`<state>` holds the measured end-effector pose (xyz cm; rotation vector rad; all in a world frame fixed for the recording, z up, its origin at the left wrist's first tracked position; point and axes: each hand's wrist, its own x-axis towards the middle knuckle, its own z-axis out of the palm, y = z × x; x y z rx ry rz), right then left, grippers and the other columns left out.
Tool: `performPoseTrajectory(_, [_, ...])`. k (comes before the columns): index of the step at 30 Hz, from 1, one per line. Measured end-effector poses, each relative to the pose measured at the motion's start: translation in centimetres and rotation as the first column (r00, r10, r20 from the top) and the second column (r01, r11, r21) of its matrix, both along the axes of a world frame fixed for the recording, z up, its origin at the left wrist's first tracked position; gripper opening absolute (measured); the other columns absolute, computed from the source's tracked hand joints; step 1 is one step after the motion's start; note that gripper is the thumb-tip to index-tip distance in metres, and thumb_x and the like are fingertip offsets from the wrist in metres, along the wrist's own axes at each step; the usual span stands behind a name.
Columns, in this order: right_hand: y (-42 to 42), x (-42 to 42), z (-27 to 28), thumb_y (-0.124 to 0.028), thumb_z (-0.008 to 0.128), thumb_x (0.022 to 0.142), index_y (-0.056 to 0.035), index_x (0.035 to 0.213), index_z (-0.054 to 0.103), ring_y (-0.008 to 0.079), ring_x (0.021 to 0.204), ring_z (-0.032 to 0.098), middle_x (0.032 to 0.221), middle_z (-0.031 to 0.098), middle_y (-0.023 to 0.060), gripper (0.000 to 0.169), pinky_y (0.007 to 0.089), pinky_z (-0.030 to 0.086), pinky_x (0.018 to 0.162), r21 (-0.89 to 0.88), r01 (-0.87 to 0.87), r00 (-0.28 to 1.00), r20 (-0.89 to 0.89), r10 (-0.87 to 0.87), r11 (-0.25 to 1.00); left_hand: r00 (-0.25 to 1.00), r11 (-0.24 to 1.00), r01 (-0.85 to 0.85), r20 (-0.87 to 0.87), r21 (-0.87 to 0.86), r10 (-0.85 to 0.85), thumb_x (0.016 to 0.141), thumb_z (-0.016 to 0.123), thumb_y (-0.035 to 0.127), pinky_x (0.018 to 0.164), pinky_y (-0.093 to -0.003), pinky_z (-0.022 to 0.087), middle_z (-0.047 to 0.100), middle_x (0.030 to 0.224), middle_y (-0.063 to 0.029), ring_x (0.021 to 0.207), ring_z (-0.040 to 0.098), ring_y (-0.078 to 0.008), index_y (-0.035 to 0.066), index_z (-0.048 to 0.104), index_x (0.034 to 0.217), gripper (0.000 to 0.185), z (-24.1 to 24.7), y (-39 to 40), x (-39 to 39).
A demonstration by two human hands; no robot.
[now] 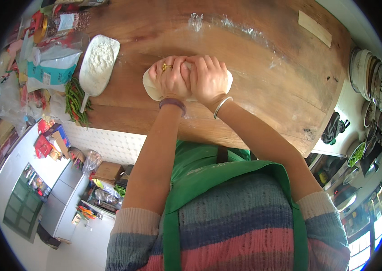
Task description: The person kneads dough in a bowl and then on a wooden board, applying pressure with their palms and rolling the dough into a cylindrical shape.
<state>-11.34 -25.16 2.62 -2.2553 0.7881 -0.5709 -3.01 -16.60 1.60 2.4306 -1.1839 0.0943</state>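
Note:
A pale lump of dough (pixel 149 87) lies on the wooden board (pixel 126 64), its rounded ends showing on either side of my hands. My left hand (pixel 173 77), with a gold-coloured ring and a purple bangle at the wrist, is curled over the left part of the dough. Beside it, my right hand (pixel 210 77) grips the right part, a silver-coloured bangle around that wrist. Both hands meet at the thumbs, and both arms are stretched forward. Much of the dough is hidden beneath the palms and fingers.
To the left, a white scoop (pixel 97 66) holds flour, next to green and red chillies (pixel 75 101) and a blue-and-white bag (pixel 53 69). Flour smears (pixel 241 28) mark the board's far side. Stacked dishes (pixel 367 74) stand beyond its right edge.

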Motion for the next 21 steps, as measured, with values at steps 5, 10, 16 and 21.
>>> performPoseTrajectory(5, [-4.1,4.2,0.0,-0.025,0.05,0.093,-0.0095,0.098,0.063,0.0337,0.089,0.063,0.095,0.067,0.0121,0.021,0.0455,0.051,0.075,0.321,0.083,0.992,-0.122,-0.046,0.943,1.0,0.999,0.015,0.027,0.044,-0.016,0.088,0.052,0.022,0.089,-0.0399,0.035,0.064,0.093,-0.0002,0.095,0.057,-0.0237,0.015,0.066,0.091,0.016,-0.1,-3.5,3.3])
performPoseTrajectory(10, [-6.2,6.0,0.5,-0.03,0.044,0.095,-0.0066,0.095,0.063,0.0381,0.084,0.065,0.095,0.068,0.0176,0.03,0.0471,0.052,0.075,0.33,0.106,0.952,-0.307,0.001,0.938,0.992,0.997,0.08,0.097,0.008,-0.08,0.088,0.052,0.019,0.083,-0.0413,0.039,0.067,0.092,-0.0037,0.091,0.06,-0.0264,0.012,0.067,0.092,0.017,-0.5,-4.8,5.6])
performPoseTrajectory(16, [-5.6,4.5,0.3,-0.026,0.047,0.092,-0.0043,0.101,0.066,0.0339,0.092,0.066,0.104,0.068,0.0171,0.03,0.0442,0.053,0.08,0.191,0.156,0.931,-0.358,-0.079,0.969,0.98,0.98,0.188,0.077,-0.066,-0.183,0.091,0.049,0.025,0.071,-0.0423,0.047,0.07,0.078,-0.0108,0.075,0.066,-0.0313,0.017,0.07,0.088,0.023,-1.4,-6.5,6.4])
performPoseTrajectory(21, [-1.7,-5.8,-0.9,-0.019,0.051,0.088,-0.0064,0.106,0.063,0.0348,0.102,0.061,0.103,0.066,0.0156,0.025,0.0434,0.052,0.083,0.142,0.325,0.919,-0.281,-0.277,0.935,0.693,0.694,0.716,0.044,0.076,-0.72,0.092,0.055,0.032,0.091,-0.0392,0.047,0.071,0.078,-0.0043,0.076,0.067,-0.0204,0.018,0.069,0.092,0.02,-1.2,-8.3,0.5])
